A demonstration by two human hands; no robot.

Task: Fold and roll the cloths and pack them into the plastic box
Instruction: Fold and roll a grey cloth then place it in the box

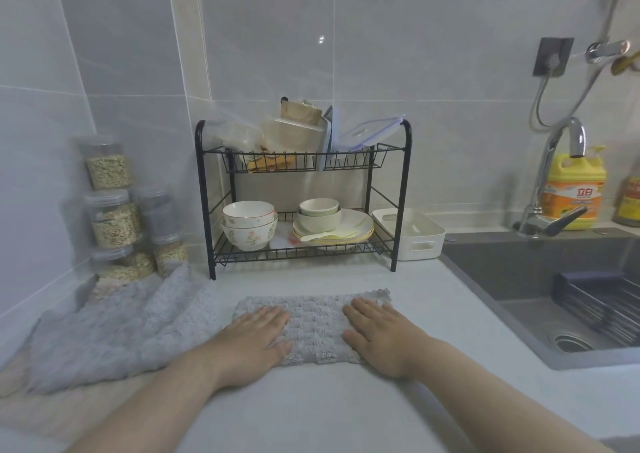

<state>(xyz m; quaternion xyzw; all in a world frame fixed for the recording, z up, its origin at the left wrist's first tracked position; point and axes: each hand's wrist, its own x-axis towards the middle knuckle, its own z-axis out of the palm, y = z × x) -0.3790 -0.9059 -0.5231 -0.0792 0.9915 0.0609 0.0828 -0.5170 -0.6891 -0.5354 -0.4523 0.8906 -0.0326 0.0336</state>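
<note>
Single view, head-worn, wide-angle; it faces forward and down onto a pale surface [433,314]; both forearms enter from the bottom edge, near the lens; the left hand [256,334] and right hand [381,334] lie low of centre, close to the camera; the tiled wall [415,71] fills the upper half, met nearly square-on; a black dish rack [301,252] stands mid-frame against that wall, farther off than the hands; a sink [519,272] is cut by the right edge, with a faucet [554,222] behind it; stacked jars [110,217] occupy the left corner, blurred; tile joints bow outward toward the frame edges.
</note>
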